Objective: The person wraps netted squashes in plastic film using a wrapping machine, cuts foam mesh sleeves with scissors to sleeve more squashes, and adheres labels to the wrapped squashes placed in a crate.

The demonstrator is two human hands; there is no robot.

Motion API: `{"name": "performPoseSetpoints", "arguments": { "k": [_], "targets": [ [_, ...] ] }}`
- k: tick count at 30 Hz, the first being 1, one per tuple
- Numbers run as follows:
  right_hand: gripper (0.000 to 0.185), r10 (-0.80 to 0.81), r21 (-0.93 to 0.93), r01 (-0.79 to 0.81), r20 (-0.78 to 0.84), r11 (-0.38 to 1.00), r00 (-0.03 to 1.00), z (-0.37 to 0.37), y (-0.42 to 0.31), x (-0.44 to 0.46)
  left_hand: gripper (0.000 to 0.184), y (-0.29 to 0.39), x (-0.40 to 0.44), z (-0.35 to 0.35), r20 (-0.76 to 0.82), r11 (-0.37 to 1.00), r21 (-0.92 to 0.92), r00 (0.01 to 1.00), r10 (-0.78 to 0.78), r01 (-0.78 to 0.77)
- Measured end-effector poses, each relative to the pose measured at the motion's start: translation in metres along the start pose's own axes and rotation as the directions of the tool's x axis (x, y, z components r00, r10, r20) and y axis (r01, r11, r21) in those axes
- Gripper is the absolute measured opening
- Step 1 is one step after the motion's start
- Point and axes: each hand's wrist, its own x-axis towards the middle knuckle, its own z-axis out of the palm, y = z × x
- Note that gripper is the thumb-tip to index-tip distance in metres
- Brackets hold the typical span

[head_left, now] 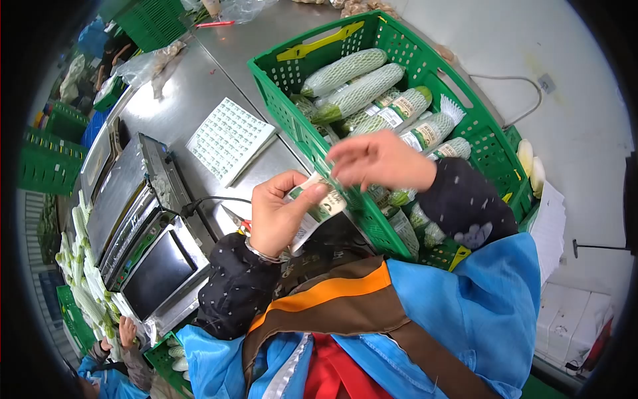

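My left hand [279, 211] is closed around a few printed paper labels [327, 203], green and cream, with the thumb pressed on top. My right hand [379, 161], blurred by movement, is just right of the labels, over the near wall of a green crate [302, 126]. Its fingers stretch toward the labels, and I see nothing in them. Inside the crate lie several long green vegetables [362, 90] in white foam nets. Some carry labels [392, 116] like those in my left hand.
A stack of printed sticker sheets [229, 139] lies on the steel table [199, 73]. Left of it stands a machine with a dark screen [159, 269]; red-handled scissors [244, 226] are nearby. At lower left, another person's hand [126, 330] is near netted vegetables [86, 292].
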Motion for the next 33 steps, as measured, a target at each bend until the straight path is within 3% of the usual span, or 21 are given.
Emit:
{"name": "performPoseSetpoints", "arguments": {
  "k": [4,7,9,11,12,15,16,17,19,20,21,22,23,24,25,27,28,30,31,32,33],
  "targets": [
    [0.025,0.07,0.103,-0.083,0.127,0.991,0.989,0.005,-0.004,0.008,0.038,-0.007,0.001,-0.005,-0.055,0.998,-0.01,0.997,-0.059,0.058],
    [0.024,0.016,0.253,-0.057,0.161,0.966,0.987,-0.009,0.007,0.025,0.017,-0.015,-0.005,-0.008,-0.125,0.99,-0.053,0.983,-0.134,0.128],
    [0.022,-0.017,0.384,-0.055,0.182,0.921,0.983,0.021,0.012,0.025,0.01,-0.015,-0.003,-0.003,-0.1,0.984,-0.171,0.993,-0.07,0.052],
    [0.021,-0.009,0.238,-0.025,0.14,0.971,0.99,0.032,0.014,0.028,0.01,-0.012,-0.003,-0.006,-0.068,0.986,-0.158,0.995,-0.07,0.059],
    [0.021,0.011,0.168,-0.027,0.096,0.985,0.995,0.032,0.013,0.03,0.013,-0.02,-0.002,-0.012,-0.069,0.999,-0.052,0.998,-0.014,0.01],
    [0.017,0.011,0.055,-0.014,0.053,0.998,0.999,0.017,0.01,0.033,0.019,-0.022,-0.004,-0.022,-0.092,0.969,0.168,0.982,-0.166,0.18],
    [0.016,0.016,0.003,-0.017,0.044,1.0,0.999,0.001,0.011,0.041,0.023,-0.011,-0.008,-0.022,-0.056,0.948,0.063,0.949,-0.31,0.313],
    [0.016,0.024,-0.047,-0.022,0.034,0.999,0.999,-0.019,0.014,0.05,0.022,-0.022,-0.013,-0.018,-0.087,0.988,0.078,0.988,-0.129,0.136],
    [0.017,-0.087,0.008,0.091,-0.21,0.996,0.974,-0.091,0.042,0.088,0.023,-0.03,-0.033,-0.038,-0.035,0.935,0.272,0.973,-0.226,0.227],
    [0.018,-0.123,-0.147,0.07,-0.397,0.987,0.91,-0.127,0.056,0.108,0.023,-0.035,-0.047,-0.055,-0.035,0.891,0.333,0.948,-0.315,0.308],
    [0.02,-0.18,-0.287,0.015,-0.557,0.958,0.811,-0.156,0.072,0.123,0.024,-0.041,-0.065,-0.075,-0.045,0.834,0.391,0.913,-0.405,0.389],
    [0.022,-0.315,-0.598,-0.1,-0.548,0.795,0.775,-0.179,0.093,0.134,0.025,-0.048,-0.086,-0.1,-0.007,0.801,0.414,0.882,-0.472,0.432],
    [0.025,-0.438,-0.817,-0.227,-0.493,0.53,0.752,-0.193,0.111,0.14,0.024,-0.055,-0.114,-0.128,-0.105,0.591,0.591,0.778,-0.619,0.55],
    [0.033,-0.343,-0.725,-0.32,-0.605,0.61,0.718,-0.197,0.12,0.142,0.026,-0.087,-0.169,-0.166,-0.025,0.693,0.42,0.771,-0.637,0.586],
    [0.035,-0.405,-0.764,-0.321,-0.59,0.56,0.698,-0.191,0.113,0.135,0.026,-0.1,-0.211,-0.199,-0.04,0.614,0.43,0.693,-0.72,0.662],
    [0.04,-0.522,-0.84,-0.31,-0.525,0.445,0.672,-0.169,0.086,0.123,0.025,-0.103,-0.298,-0.258,-0.156,0.271,0.556,0.419,-0.894,0.786],
    [0.044,-0.539,-0.862,-0.076,-0.379,0.502,0.752,-0.174,0.092,0.128,0.025,-0.1,-0.333,-0.281,-0.224,0.072,0.625,0.268,-0.937,0.777],
    [0.048,-0.466,-0.831,0.041,-0.27,0.555,0.843,-0.175,0.108,0.141,0.026,-0.083,-0.368,-0.302,-0.346,-0.233,0.739,0.06,-0.936,0.632],
    [0.049,-0.428,-0.808,0.094,-0.205,0.582,0.88,-0.173,0.116,0.142,0.026,-0.08,-0.372,-0.308,-0.375,-0.25,0.768,0.099,-0.922,0.589],
    [0.053,-0.424,-0.786,0.099,-0.219,0.61,0.879,-0.177,0.116,0.143,0.027,-0.076,-0.36,-0.305,-0.388,-0.191,0.779,0.22,-0.895,0.598],
    [0.054,-0.454,-0.83,0.086,-0.212,0.55,0.865,-0.176,0.113,0.148,0.028,-0.071,-0.335,-0.291,-0.387,-0.021,0.746,0.409,-0.826,0.665]
  ]
}}
